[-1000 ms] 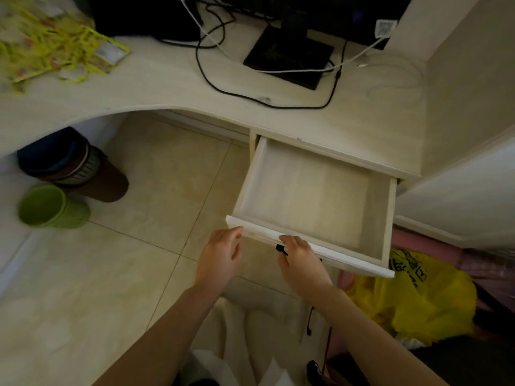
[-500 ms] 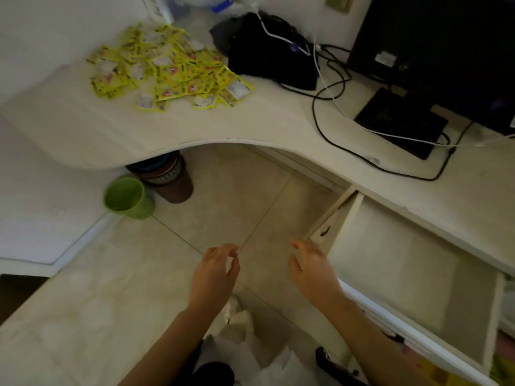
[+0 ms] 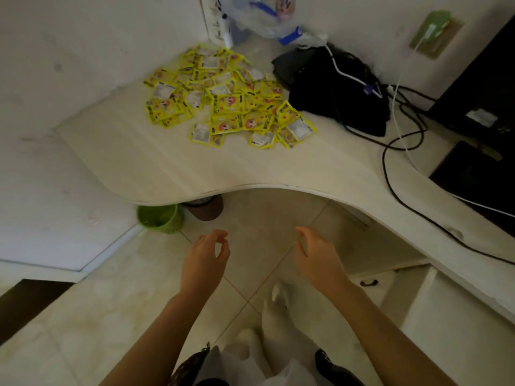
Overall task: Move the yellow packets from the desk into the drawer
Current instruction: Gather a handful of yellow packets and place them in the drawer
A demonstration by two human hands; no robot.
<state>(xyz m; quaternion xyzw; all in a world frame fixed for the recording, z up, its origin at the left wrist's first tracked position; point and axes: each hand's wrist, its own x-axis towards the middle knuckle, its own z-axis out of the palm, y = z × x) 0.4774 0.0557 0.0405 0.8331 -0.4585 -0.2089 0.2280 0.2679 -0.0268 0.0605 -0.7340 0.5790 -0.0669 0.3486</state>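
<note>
Head view. Left grip (image 3: 204,256): empty, fingers loosely curled, thumb and forefinger apart, held above the floor tiles (image 3: 117,296). Right grip (image 3: 317,254): empty too, fingers spread and slightly bent, also over the floor, short of the bench (image 3: 156,160) edge.

Yellow packets (image 3: 225,98): a loose overlapping heap on the far corner of the bench, near the wall, well apart from both hands. Some lie face up with red-and-white printing, others show a pale grey panel; print too small and blurred to read.

Drawer (image 3: 446,324): pulled out at lower right under the bench, largely cut off by the frame edge; what little of the interior shows is bare.

Black bag (image 3: 331,87) with cables draped on it sits just beside the heap. Monitor (image 3: 482,93) at right, cropped; white sticker illegible. Clear plastic bag (image 3: 267,20) at the top, contents unclear. Green bin (image 3: 160,218) on the floor, partly under the bench.
</note>
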